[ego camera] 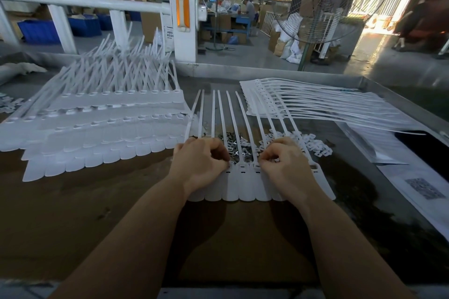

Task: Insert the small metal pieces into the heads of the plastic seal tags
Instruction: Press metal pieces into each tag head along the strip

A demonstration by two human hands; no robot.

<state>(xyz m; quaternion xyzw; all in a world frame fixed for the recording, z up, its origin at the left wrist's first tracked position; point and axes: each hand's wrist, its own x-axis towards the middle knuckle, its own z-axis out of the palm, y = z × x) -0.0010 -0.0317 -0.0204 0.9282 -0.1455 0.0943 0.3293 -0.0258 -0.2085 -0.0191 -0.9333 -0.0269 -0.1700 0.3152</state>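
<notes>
Seal tags [245, 183]: straps pointing away.

Both hands [201, 160] [284, 162] curled over joined seal tags [243, 184], metal pieces [233, 143] behind

My left hand [199, 162] and right hand [283, 164] cover the outer heads of the strip of seal tags [243, 182], so I cannot tell whether those heads hold metal pieces [234, 145]. My curled fingertips hide whatever they pinch. Left of the strip, the stacked tags [97, 133] run past the picture's edge. The print on the paper sheet [422, 188] to its right is too blurred to read.
</notes>
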